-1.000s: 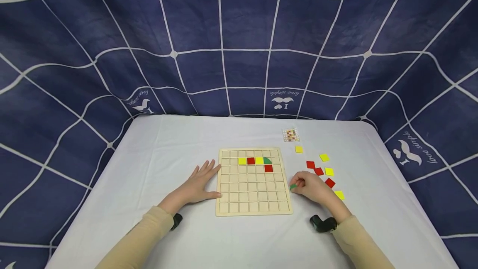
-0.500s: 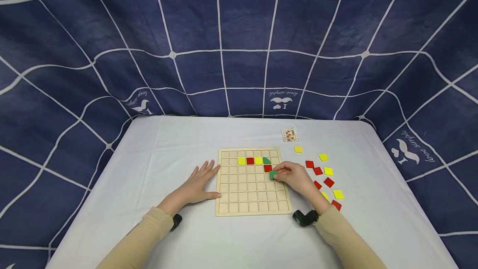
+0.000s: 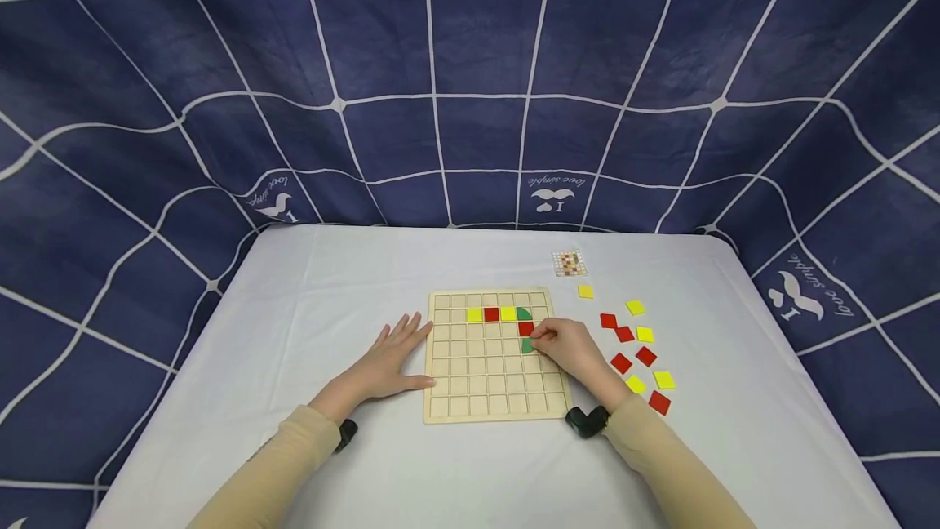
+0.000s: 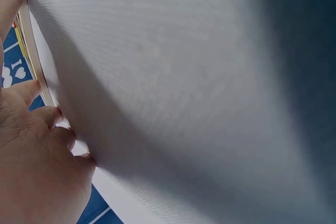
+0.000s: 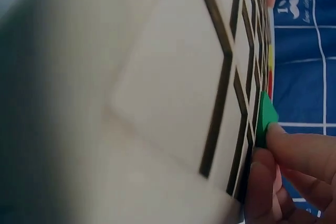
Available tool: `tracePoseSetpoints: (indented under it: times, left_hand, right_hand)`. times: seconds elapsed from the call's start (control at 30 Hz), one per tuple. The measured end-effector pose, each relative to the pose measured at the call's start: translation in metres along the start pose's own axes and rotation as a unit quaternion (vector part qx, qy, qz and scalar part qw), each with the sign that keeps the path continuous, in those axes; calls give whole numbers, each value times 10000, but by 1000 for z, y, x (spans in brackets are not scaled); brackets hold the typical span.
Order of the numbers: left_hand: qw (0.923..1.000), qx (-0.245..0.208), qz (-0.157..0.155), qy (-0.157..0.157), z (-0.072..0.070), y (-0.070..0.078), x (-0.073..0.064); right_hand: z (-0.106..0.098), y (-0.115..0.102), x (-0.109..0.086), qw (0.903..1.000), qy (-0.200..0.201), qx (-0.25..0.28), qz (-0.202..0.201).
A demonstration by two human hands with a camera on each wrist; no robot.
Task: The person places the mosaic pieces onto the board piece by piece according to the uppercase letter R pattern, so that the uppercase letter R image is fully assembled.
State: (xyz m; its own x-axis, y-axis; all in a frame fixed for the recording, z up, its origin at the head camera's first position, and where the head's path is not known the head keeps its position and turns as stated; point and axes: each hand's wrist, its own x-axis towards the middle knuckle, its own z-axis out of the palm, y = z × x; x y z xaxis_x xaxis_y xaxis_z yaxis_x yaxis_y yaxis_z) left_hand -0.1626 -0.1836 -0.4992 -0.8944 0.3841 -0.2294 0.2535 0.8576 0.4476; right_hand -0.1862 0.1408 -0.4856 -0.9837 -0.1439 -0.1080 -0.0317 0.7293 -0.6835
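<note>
Lettering on the blue curtain (image 3: 473,137) reads "love simple"; the card's (image 3: 569,264) tiny print is unreadable. The right hand's (image 3: 571,348) grip pinches and partly hides a green tile (image 3: 525,347) at the board (image 3: 477,388), beside a red tile (image 3: 525,329). The left hand's (image 3: 387,364) grip is spread against the board's left edge.
</note>
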Motion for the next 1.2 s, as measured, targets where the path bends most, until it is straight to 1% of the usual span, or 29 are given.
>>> tracePoseSetpoints:
  times: [0.1, 0.33, 0.5, 0.6, 0.77, 0.83, 0.97, 1.07, 1.2]
  left_hand:
    - [10000, -28, 30, 32, -1, 0, 1]
    - [10000, -52, 16, 36, -1, 0, 1]
    - [10000, -89, 2, 22, 0, 0, 2]
    - [9999, -104, -3, 9, 0, 0, 2]
    - [10000, -89, 30, -3, 1, -1, 2]
    - [10000, -47, 18, -16, 0, -1, 1]
    - [10000, -34, 38, 4, 0, -1, 1]
    - [10000, -67, 38, 13, -1, -1, 1]
    - [10000, -91, 13, 5, -1, 1, 1]
  right_hand:
    - [1, -4, 0, 9999, 19, -142, 7]
    - [2, -11, -1, 9996, 75, -222, 128]
    - [2, -10, 1, 9995, 45, -276, 159]
    - [-3, -7, 1, 9995, 45, -239, 216]
    - [-22, 5, 2, 9993, 116, -35, 366]
    - [-32, 12, 3, 9992, 155, 5, 362]
    - [-56, 30, 4, 9982, 308, 106, 510]
    - [-74, 43, 4, 9960, 450, 129, 759]
    - [-96, 65, 1, 9918, 461, 145, 1185]
